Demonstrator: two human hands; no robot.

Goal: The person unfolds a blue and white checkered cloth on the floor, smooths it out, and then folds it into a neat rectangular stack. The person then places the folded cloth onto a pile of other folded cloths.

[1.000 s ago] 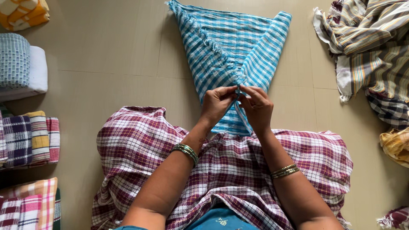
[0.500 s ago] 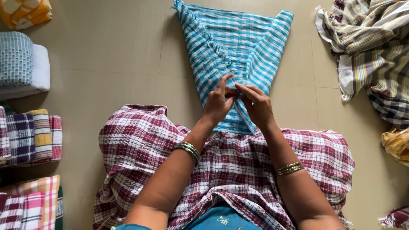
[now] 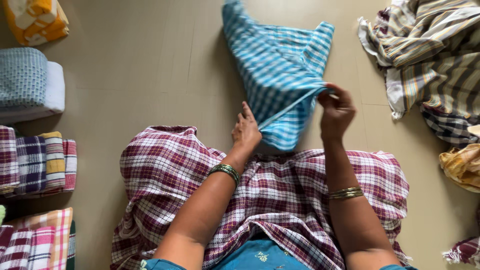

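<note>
A blue and white checked cloth (image 3: 280, 75) lies on the floor in front of me, its near edge lifted. My right hand (image 3: 336, 110) pinches that edge and holds it up to the right. My left hand (image 3: 246, 131) grips the same stretched edge at its left end, low near the floor. A maroon and white checked cloth (image 3: 270, 190) covers my lap below both arms. A green bangle sits on my left wrist and a gold one on my right.
Folded cloths are stacked along the left: an orange one (image 3: 36, 20), a pale blue one (image 3: 27, 82), plaid ones (image 3: 35, 160). A heap of unfolded striped cloths (image 3: 430, 60) lies at the right, with a yellow cloth (image 3: 462, 165) below it. The floor is beige tile (image 3: 140, 75).
My hands were together at the middle of the blue cloth's near edge. They have moved apart, the right hand lifting the edge up and to the right, and the cloth has shifted.
</note>
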